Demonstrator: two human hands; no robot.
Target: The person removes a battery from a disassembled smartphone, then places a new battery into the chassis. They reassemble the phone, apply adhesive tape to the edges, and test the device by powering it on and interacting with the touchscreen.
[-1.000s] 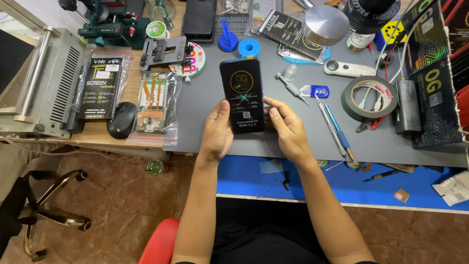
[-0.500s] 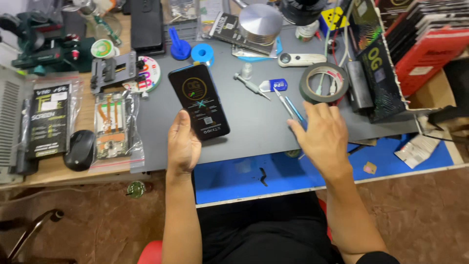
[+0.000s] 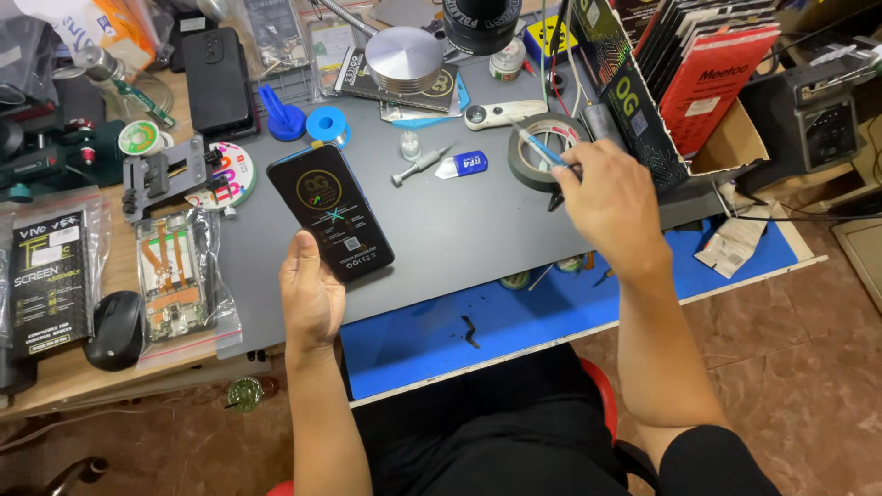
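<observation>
The left hand [image 3: 312, 294] is gripping the lower end of the dark phone [image 3: 331, 213] lying on the grey worktop [image 3: 459, 230], while the right hand [image 3: 611, 197] is clamping a blue-tipped tool [image 3: 537, 147] over the tape roll [image 3: 542, 156], and a loose one-handed hold is risking the phone sliding.

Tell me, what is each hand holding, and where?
The left hand grips the phone by its lower end. The right hand holds a thin blue tool by its rear end.

One head-worn view only: the grey mat [image 3: 478, 230] is seen steeply from above, fairly close, perhaps slightly tilted.
</observation>
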